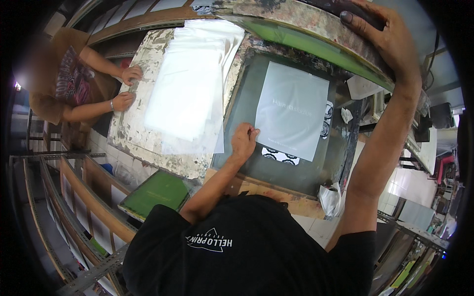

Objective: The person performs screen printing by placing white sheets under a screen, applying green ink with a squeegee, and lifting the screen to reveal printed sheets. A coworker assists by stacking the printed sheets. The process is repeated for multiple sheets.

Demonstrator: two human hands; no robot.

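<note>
A frosted, translucent plastic bag with pale print lies on the dark glass-like plate. My left hand is closed at the bag's left edge, its thumb and finger pinching it. Black-and-white patterned pieces peek out from below the bag's near edge and right side. Overhead at the far side, a screen-printing frame with green mesh is tilted up. My right hand is closed round the frame's right end, thumb on its near face; the other fingers are partly hidden.
Left of the plate, a pile of translucent bags covers much of a paint-worn board. A person stands beyond, hands at the board's left edge. A green screen lies nearer. Crumpled white material sits at the plate's near right corner. Racks stand lower left.
</note>
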